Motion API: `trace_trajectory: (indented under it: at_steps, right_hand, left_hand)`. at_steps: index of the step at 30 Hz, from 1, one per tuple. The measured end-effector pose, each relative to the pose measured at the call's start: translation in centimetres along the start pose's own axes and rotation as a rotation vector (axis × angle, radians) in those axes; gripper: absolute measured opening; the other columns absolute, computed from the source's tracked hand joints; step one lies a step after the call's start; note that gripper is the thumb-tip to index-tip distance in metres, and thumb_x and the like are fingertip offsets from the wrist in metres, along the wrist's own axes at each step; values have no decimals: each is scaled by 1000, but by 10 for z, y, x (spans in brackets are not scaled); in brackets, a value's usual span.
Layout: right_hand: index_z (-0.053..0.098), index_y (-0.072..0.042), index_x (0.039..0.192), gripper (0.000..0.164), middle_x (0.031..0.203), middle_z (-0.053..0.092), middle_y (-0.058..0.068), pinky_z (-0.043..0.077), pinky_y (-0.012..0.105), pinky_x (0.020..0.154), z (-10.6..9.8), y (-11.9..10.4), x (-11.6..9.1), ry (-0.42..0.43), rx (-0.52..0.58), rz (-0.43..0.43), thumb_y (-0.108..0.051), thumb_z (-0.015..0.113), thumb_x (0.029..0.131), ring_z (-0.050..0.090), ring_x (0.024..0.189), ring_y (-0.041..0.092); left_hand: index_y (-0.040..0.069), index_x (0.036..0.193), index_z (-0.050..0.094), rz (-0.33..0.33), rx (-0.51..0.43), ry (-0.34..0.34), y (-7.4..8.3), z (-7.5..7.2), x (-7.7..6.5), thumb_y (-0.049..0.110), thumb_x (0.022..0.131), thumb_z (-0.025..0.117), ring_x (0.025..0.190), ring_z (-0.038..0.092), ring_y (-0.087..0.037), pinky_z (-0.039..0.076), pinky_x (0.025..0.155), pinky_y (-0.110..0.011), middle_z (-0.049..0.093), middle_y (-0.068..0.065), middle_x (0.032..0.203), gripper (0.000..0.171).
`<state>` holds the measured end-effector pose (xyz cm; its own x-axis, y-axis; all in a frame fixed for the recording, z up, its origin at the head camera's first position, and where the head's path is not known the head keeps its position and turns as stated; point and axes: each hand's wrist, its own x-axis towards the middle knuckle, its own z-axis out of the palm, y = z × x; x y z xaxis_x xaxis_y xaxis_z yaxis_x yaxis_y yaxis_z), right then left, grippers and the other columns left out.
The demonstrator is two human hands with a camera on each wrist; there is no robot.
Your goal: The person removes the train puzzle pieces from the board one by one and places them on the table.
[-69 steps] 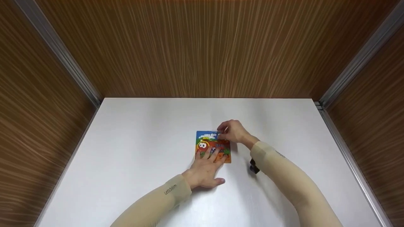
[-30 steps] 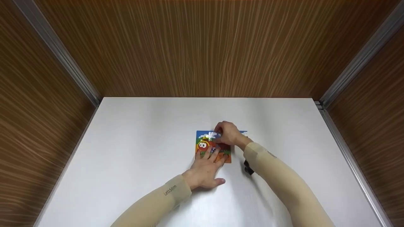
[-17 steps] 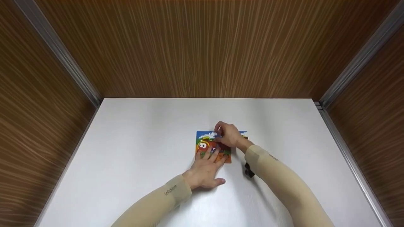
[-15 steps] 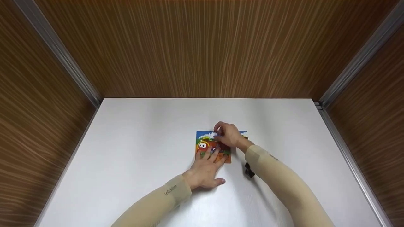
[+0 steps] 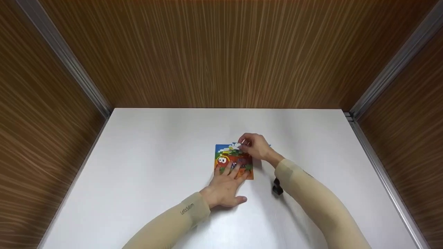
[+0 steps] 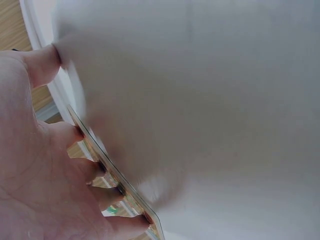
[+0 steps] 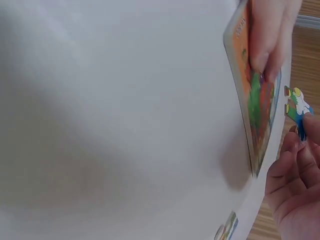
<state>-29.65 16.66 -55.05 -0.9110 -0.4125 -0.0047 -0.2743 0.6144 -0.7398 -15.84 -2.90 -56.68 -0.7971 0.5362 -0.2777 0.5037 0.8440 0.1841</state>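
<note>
The left hand [image 5: 226, 188] lies flat, its straight fingers [image 5: 232, 169] pressing the puzzle [image 5: 233, 162] onto the table [image 5: 145, 173]. The right hand [image 5: 256, 146] pinches a puzzle piece [image 7: 298, 107] in its fingertips, just above the puzzle's far edge.

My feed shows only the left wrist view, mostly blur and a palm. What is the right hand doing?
Observer: The right hand pinches a small puzzle piece near the far edge of the puzzle board.
Operator: What's printed on it?
Observer: White cloud on blue, seen from the right wrist.
Operator: Anything else lying about?
Observer: One more loose piece lies on the white table.
</note>
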Motion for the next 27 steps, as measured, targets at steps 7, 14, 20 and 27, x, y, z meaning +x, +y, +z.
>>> trace_trajectory:
  at_steps: [7, 14, 20, 27]
  right_hand:
    - [76, -6, 121, 15, 99, 76, 13, 49, 23, 65, -14, 11, -9, -1, 26, 31, -11, 74, 106, 60, 78, 15]
    - [76, -6, 122, 16, 99, 75, 13, 51, 22, 63, -28, 21, -20, 3, 42, 50, -10, 74, 107, 60, 77, 15]
    - [75, -4, 123, 17, 94, 72, 10, 51, 22, 62, -39, 32, -29, 24, 65, 74, -8, 73, 107, 60, 76, 17]
    - [75, -1, 120, 16, 87, 69, 6, 47, 21, 59, -51, 45, -40, 62, 109, 98, -8, 74, 106, 57, 73, 12]
  left_hand:
    - [34, 181, 25, 5, 6, 14, 0, 1, 0, 76, 103, 56, 178, 14, -42, 21, 139, -74, 14, -8, 192, 93]
    - [34, 181, 24, 12, -5, 16, 0, 1, -1, 76, 104, 56, 178, 13, -43, 20, 139, -76, 12, -8, 192, 93]
    - [34, 181, 23, 17, -12, 20, 0, 0, -2, 75, 104, 56, 178, 13, -44, 21, 138, -77, 13, -9, 192, 93]
    - [35, 181, 22, 9, -18, 4, 0, 0, -1, 74, 104, 56, 179, 10, -42, 20, 138, -76, 11, -8, 192, 93]
